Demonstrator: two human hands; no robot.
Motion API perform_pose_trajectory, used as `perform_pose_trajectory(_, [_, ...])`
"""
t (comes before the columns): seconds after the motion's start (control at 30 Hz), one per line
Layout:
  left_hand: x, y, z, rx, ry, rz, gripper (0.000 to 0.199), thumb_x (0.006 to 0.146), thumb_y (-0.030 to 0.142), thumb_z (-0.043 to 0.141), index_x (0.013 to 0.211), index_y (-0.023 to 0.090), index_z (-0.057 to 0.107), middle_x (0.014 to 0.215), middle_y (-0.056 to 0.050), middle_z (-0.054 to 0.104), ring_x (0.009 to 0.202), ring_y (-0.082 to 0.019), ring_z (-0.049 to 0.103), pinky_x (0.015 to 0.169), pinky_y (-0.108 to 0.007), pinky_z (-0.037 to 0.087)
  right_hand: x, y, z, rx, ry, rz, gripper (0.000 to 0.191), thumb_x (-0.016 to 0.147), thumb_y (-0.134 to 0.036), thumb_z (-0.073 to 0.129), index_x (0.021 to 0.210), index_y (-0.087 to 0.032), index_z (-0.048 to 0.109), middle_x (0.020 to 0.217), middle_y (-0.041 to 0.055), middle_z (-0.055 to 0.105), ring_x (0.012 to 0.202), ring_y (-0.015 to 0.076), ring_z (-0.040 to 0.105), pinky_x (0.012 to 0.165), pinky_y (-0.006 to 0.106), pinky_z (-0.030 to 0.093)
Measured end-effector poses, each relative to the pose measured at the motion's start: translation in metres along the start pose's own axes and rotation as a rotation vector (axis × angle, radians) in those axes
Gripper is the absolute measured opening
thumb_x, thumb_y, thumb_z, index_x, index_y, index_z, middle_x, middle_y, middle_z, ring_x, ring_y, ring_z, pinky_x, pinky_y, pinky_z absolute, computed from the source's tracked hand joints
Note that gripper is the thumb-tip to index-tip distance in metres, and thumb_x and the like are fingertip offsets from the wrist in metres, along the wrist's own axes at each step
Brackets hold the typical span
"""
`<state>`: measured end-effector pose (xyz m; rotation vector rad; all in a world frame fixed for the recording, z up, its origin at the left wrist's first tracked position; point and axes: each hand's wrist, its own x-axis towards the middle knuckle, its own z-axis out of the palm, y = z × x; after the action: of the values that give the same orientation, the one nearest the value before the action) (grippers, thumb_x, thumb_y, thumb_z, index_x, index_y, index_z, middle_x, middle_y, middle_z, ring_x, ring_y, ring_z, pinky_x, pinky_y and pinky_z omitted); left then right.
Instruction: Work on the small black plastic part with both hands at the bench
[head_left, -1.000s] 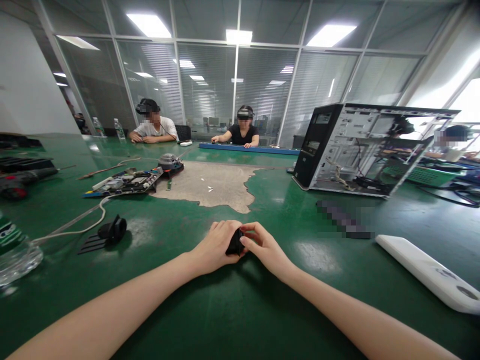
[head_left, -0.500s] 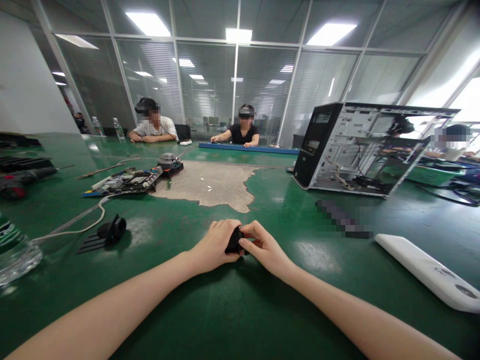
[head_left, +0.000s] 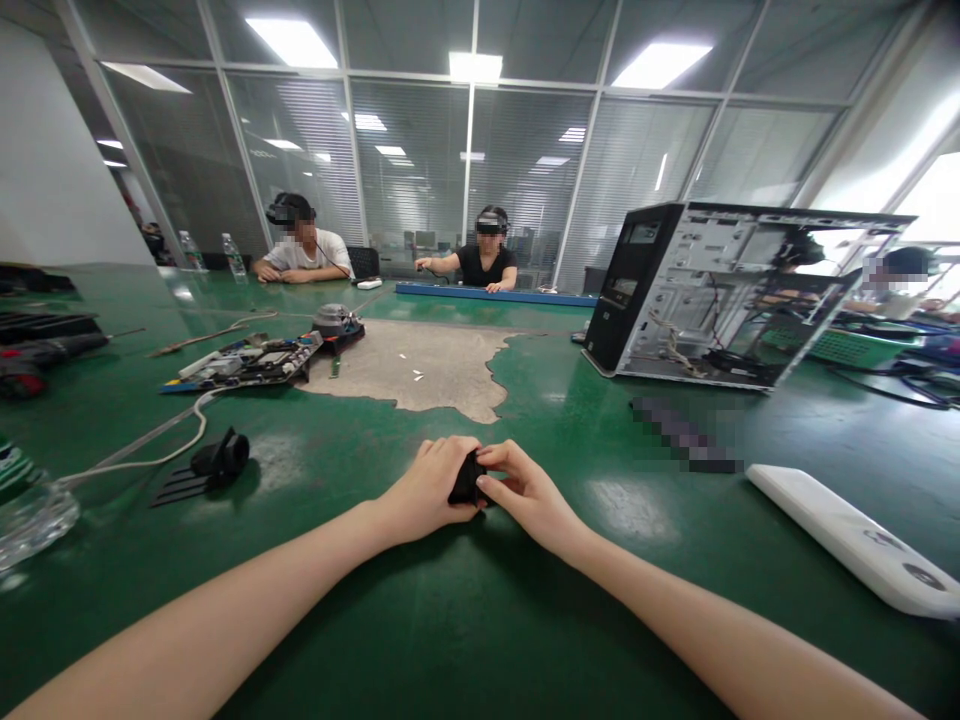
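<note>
A small black part (head_left: 466,479), its exact kind hidden by my fingers, is held between both hands just above the green tabletop (head_left: 480,620). From the left, my left hand (head_left: 433,487) wraps round it, thumb underneath and fingers over the far side. My right hand (head_left: 525,492) pinches its right edge between thumb and forefinger. To the left lies a black plastic piece (head_left: 220,456) with a round ring and long prongs, apart from my hands.
An open computer case (head_left: 690,295) stands at the right, with a white elongated device (head_left: 847,535) nearer me. A circuit board (head_left: 251,362) lies left, beyond a clear bottle (head_left: 30,510). Across the table sit two people, one behind a blue bar (head_left: 495,291).
My hands keep their hold on the black part, with hardly any finger movement. Across the table, the person in black has raised a hand off the blue bar.
</note>
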<state>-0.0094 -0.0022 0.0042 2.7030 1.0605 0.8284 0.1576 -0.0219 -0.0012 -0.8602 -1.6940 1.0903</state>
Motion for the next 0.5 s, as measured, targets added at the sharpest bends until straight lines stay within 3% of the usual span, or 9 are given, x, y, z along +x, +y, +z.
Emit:
perform_pose_trajectory(0.23, [0.0004, -0.0004, -0.0004, 0.004, -0.012, 0.011, 0.050, 0.068, 0.027, 0.060, 0.110, 0.020, 0.033, 0.102, -0.006, 0.050, 0.093, -0.023, 0.047, 0.080, -0.037, 0.033, 0.0018, 0.0034, -0.0018, -0.030, -0.054, 0.080, 0.024, 0.078, -0.026, 0.051, 0.100, -0.021, 0.046, 0.097, 0.0037, 0.053, 0.086, 0.0145, 0.055, 0.074, 0.031, 0.049])
perform_pose_trajectory(0.5, [-0.0001, -0.0009, 0.0000, -0.009, -0.010, 0.010, 0.052, 0.066, 0.024, 0.060, 0.109, 0.021, 0.032, 0.103, -0.004, 0.049, 0.094, -0.022, 0.047, 0.080, -0.035, 0.032, -0.0032, -0.0030, 0.0002, -0.187, 0.023, -0.112, 0.014, 0.078, -0.024, 0.050, 0.092, -0.021, 0.050, 0.102, 0.0046, 0.047, 0.095, 0.0164, 0.050, 0.072, 0.028, 0.049])
